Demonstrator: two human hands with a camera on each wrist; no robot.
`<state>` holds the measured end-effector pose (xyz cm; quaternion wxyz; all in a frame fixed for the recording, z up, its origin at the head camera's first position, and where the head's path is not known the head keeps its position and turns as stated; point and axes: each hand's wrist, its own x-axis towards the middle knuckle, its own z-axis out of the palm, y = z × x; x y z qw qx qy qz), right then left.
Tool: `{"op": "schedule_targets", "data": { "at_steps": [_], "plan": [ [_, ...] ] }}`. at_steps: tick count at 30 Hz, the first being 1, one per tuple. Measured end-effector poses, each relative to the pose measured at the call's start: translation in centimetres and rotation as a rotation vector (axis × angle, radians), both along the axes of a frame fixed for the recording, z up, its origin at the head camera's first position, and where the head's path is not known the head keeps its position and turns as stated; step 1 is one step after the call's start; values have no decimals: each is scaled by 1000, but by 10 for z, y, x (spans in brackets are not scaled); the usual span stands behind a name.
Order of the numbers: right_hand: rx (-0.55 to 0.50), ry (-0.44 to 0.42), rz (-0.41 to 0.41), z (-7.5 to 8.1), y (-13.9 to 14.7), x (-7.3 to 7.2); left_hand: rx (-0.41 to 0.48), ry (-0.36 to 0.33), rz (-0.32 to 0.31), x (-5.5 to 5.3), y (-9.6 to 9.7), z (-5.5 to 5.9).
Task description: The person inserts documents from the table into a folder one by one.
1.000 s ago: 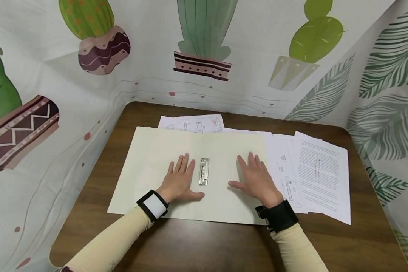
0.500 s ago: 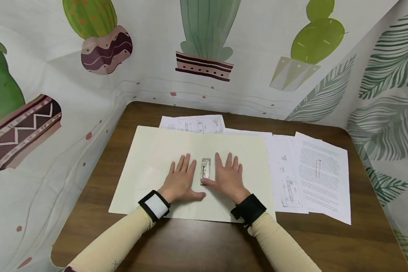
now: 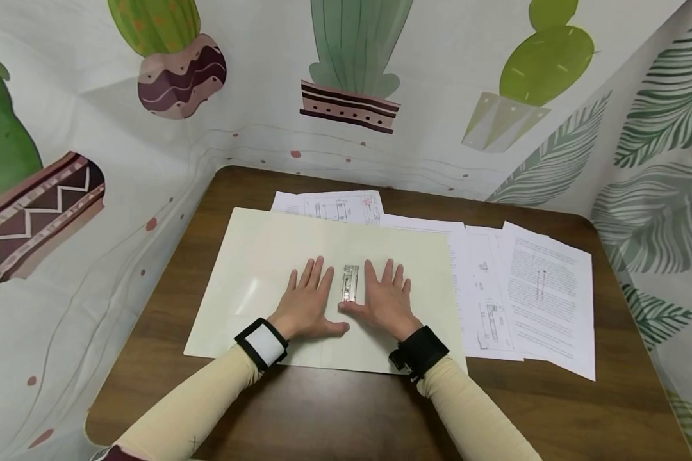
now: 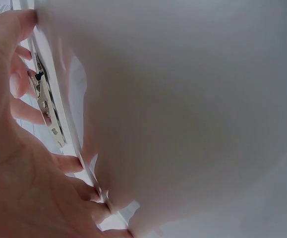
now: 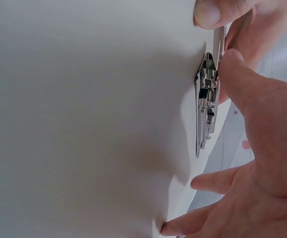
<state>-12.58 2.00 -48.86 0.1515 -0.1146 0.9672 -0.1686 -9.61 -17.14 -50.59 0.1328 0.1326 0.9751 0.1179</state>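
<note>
A cream folder [image 3: 254, 256] lies opened flat on the table, with a metal clip [image 3: 350, 282] fixed near its middle. My left hand [image 3: 305, 306] rests on the folder just left of the clip, fingers spread and straight. On the clip's other side my right hand [image 3: 387, 302] lies with straight fingers, its thumb at the clip's near end. The left wrist view shows the clip [image 4: 46, 101] beyond the left hand [image 4: 29, 163]. In the right wrist view the clip [image 5: 207, 99] stands beside the right hand's thumb [image 5: 237, 69]; whether they touch I cannot tell.
Printed sheets [image 3: 544, 294] lie overlapped on the table to the right of the folder, partly under its edge. Another sheet with drawings [image 3: 346, 206] sticks out behind it. The brown wooden table [image 3: 323, 410] meets a cactus-print cloth [image 3: 254, 83] at the back.
My right hand has moved left across the folder, from its right part to beside the clip. The left hand has stayed in place.
</note>
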Motion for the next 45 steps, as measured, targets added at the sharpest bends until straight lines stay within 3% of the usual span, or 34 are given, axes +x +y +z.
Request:
{"op": "schedule_targets", "data": {
  "at_steps": [26, 35, 43, 45],
  "plan": [
    [24, 17, -16, -6, -2, 1, 2, -2, -15, -2, -2, 2],
    [14, 13, -24, -10, -4, 2, 18, -20, -5, -2, -3, -5],
    [10, 5, -30, -8, -5, 2, 46, 18, -4, -4, -5, -16],
    [11, 1, -30, -7, -5, 1, 45, 13, -3, -4, -4, -14]
  ]
}}
